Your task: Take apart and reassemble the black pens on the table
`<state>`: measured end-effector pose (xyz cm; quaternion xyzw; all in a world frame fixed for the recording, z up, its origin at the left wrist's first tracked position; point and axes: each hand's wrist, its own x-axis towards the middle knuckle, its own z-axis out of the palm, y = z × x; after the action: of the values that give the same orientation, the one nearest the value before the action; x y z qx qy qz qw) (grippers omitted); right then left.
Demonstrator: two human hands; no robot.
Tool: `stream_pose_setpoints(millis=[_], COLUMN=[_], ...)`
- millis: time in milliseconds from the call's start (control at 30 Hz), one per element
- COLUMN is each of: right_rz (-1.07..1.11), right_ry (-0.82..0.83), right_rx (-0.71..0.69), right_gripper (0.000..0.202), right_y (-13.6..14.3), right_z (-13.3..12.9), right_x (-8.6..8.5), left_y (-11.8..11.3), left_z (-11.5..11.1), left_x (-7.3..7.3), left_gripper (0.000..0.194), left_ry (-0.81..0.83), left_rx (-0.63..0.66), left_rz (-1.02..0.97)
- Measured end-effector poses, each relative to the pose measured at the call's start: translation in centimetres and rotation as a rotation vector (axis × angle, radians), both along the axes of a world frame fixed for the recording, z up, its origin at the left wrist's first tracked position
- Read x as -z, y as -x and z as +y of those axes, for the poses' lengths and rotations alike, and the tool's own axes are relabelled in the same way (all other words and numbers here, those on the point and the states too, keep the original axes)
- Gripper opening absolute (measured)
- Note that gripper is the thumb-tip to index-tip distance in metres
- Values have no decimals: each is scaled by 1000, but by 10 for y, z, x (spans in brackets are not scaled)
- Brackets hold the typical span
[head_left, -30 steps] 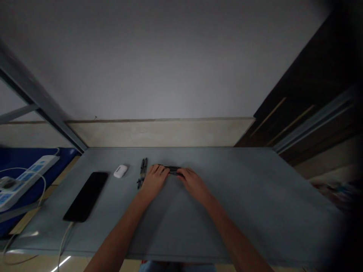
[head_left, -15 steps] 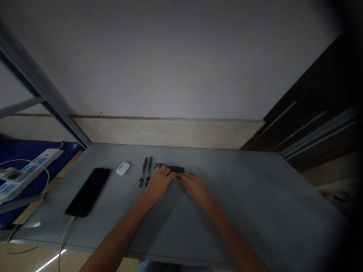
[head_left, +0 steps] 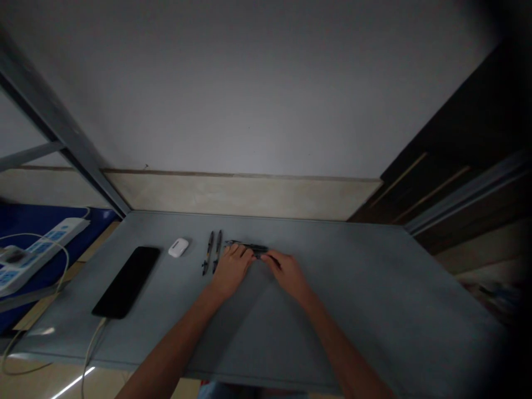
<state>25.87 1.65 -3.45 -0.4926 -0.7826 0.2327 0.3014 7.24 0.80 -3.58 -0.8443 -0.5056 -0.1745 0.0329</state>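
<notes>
Several dark pens [head_left: 253, 246] lie crosswise on the grey table [head_left: 349, 288], just beyond my hands. My left hand [head_left: 234, 270] is closed at the near side of these pens, its fingertips on a dark pen. Across from it, my right hand [head_left: 286, 272] pinches the right end of that same pen with thumb and forefinger. Two more pens, a left one [head_left: 208, 253] and a right one [head_left: 218, 250], lie side by side to the left of my left hand, pointing away from me.
A black phone [head_left: 127, 282] with a cable lies at the table's left. Between it and the pens sits a white earphone case [head_left: 178, 247]. Beyond the left edge is a white power strip [head_left: 41, 255] on a blue surface. A wall closes the far side.
The fingers of my right hand have bent more into a pinch and a gap shows between thumb and forefinger. The view has shifted slightly; the table objects stay in place.
</notes>
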Motion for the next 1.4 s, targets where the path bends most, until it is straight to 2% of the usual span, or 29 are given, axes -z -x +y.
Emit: stream_pose_setpoints(millis=[133,300,433,633,700,800,900,1067,1233,1400], right_rz=[170,295,246,332,343,297,198,300,320,293], right_ry=[93,137,185,67,55,117,172,119,61,200], right_rx=[-11,-20,-19,-89,-84,-14,-2,-16,-71,-12], right_gripper=[18,24,33,19,22,26,36,20,22,30], right_y=[1,3,3,3,4,4,3,4,6,4], right_z=[0,-1,-2,-2,-3,-3,-2,0,-2,-1], right_x=[-3,-2,-4,-8,-8,-6,-3,-1,-3,1], left_y=[0,0,-2,-2,-1,-1,-2,-2,0,-2], left_z=[0,1,-3,-5,-5,-4,-4,-3,-1,-4], left_x=[4,4,-1,-4,-3,-1,0,2,5,4], left_gripper=[25,26,28,28,27,27,25,26,26,25], left_ry=[28,51,87,161,172,147,94,78,106,138], left_rx=[-7,-5,34,35,37,42,72,60,44,86], left_rz=[-21,-59,-85,-178,-181,-145,-86,-69,-103,-117])
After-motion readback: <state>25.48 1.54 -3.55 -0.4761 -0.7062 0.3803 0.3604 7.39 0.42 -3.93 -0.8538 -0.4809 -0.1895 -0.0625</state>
